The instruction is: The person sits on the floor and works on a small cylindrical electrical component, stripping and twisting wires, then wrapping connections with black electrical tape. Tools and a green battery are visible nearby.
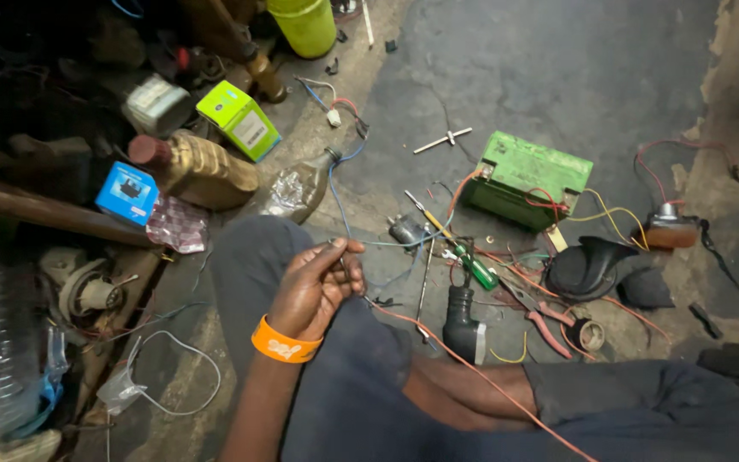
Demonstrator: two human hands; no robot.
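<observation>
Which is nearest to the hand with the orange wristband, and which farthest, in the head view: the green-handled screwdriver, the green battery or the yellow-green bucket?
From the left hand, which pinches a thin wire:
1. Green-handled screwdriver, on the floor just right of the hand.
2. Green battery, farther right and up, wires attached.
3. Yellow-green bucket, at the top edge, farthest.

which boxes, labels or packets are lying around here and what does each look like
Green carton: upper left, tilted, lime green with a white label panel.
Blue box: left, small, blue with a dark picture.
Foil packet: beside the blue box, crumpled, reddish pattern.
Green battery: right of centre, flat rectangular case, wires attached.
</observation>
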